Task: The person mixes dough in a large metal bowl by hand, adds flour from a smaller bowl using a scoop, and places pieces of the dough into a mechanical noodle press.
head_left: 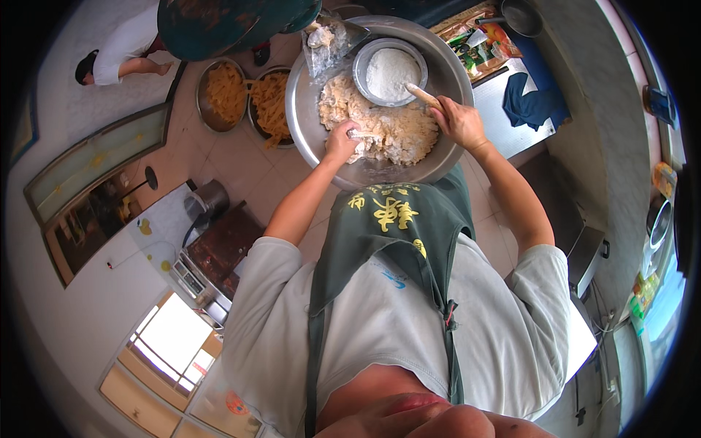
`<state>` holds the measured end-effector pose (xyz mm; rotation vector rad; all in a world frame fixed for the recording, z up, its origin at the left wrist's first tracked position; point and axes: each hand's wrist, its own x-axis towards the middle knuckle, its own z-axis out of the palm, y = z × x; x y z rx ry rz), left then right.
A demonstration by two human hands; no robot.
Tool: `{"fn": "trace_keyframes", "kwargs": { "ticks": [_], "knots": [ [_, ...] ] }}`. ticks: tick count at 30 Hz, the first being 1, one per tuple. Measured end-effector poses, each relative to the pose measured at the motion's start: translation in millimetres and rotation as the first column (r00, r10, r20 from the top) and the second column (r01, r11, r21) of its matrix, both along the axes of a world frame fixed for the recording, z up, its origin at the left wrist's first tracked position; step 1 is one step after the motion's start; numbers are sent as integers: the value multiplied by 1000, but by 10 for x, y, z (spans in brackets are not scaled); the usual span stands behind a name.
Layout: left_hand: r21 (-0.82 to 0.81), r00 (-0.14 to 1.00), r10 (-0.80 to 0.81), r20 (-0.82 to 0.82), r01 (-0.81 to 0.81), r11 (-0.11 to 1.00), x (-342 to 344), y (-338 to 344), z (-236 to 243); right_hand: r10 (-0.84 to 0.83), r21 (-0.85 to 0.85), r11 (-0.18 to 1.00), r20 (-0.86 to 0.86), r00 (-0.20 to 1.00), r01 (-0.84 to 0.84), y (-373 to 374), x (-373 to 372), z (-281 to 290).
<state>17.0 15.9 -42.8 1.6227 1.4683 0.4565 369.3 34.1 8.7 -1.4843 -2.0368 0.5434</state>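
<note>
A wide metal basin (460, 80) stands in front of me, holding a heap of flour-coated, pale tan pieces (401, 139). A smaller metal bowl (358, 69) of white flour (393, 71) sits on the far side of the heap. My left hand (341, 143) is closed at the heap's left edge, its fingers pinched on a white floury piece (360, 134). My right hand (460, 124) grips a light wooden stick (422, 95), whose far end reaches the flour bowl's near rim. A clear plastic bag (330, 47) with floury pieces lies at the basin's far left.
Two metal bowls of yellowish strips (225, 91) (270, 102) rest on the tiled floor left of the basin. A dark green rounded thing (230, 25) juts in at the top. Another person (131, 47) is at far left. A blue cloth (526, 102) lies to the right.
</note>
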Motion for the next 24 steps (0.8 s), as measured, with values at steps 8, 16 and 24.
{"fn": "trace_keyframes", "kwargs": {
  "ticks": [8,16,24],
  "knots": [
    [131,975,-178,-131,195,972,-158,-136,260,-6,2,1000,27,1000,6,-3,0,-4],
    [156,803,-466,-370,549,822,98,-233,391,5,1,1000,60,998,-5,-1,-21,13],
    [79,713,-513,-478,616,784,51,-230,160,14,-2,1000,72,997,-14,3,-37,20]
  ]
}}
